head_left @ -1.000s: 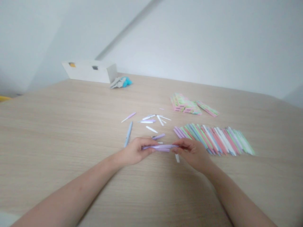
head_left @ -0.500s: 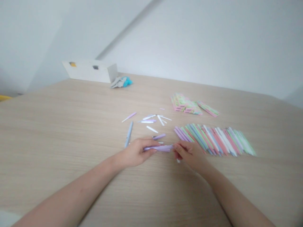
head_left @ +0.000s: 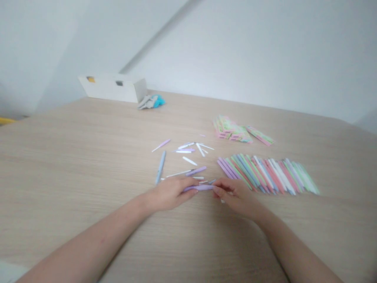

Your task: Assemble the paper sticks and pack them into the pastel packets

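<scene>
Between my two hands lies a purple pen (head_left: 202,188), held roughly level above the table. My left hand (head_left: 172,193) is closed round its left part. The fingers of my right hand (head_left: 235,193) pinch its right end, and a small white bit shows beneath them. Just beyond my hands are another purple pen piece (head_left: 196,171) with a thin white rod, and a few small parts partly hidden by my fingers. A blue-grey pen (head_left: 160,167) lies left of them. Loose white pen parts (head_left: 189,161) and a slim purple piece (head_left: 161,145) are scattered farther back.
A long row of pastel pens (head_left: 268,175) lies side by side to the right. Behind it are stacked pink-and-green packets (head_left: 231,129) and one separate packet (head_left: 260,136). A white box (head_left: 110,89) stands at the back left, beside a grey-and-blue crumpled cloth (head_left: 151,102).
The two purple lengths at my left fingers now appear as one pen reaching my right fingertips. My left hand has dipped slightly, uncovering the thin rod behind it.
</scene>
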Demonstrator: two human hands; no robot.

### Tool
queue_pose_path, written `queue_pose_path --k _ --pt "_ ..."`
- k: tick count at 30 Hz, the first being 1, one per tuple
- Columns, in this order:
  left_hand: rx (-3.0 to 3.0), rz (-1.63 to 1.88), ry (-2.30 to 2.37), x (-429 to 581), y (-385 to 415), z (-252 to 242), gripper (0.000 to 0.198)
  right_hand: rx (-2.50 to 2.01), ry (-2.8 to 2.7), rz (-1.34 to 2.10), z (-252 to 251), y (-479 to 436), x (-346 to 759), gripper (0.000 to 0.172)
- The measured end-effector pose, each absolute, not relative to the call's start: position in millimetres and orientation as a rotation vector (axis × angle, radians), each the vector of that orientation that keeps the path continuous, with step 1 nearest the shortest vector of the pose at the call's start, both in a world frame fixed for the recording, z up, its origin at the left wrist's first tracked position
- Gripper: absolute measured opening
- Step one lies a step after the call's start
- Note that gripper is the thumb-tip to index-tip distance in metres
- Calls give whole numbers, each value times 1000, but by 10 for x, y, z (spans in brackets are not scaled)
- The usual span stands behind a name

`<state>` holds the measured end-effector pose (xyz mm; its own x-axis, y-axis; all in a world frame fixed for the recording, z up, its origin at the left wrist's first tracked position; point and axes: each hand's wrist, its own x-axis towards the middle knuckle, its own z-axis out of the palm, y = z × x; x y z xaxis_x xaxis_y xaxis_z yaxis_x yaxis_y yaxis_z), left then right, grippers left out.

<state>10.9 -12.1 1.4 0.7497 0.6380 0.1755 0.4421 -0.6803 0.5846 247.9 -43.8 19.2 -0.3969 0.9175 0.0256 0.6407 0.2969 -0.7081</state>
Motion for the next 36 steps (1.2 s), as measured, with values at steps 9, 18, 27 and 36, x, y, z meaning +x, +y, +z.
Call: queue_pose_path --k 9,18,27,36 --pt "2453 544 831 121 -142 -6 34 -1401 -2141 733 117 -462 2409 23" --pt "2467 475 826 169 -143 -38 31 -1376 -2101 763 69 -483 2345 23" --pt "2428 499 803 165 -130 -1 33 -1393 -2092 816 96 -483 2375 17" --pt "2424 504 724 143 -129 12 33 -1394 -2019 837 82 -467 2377 17"
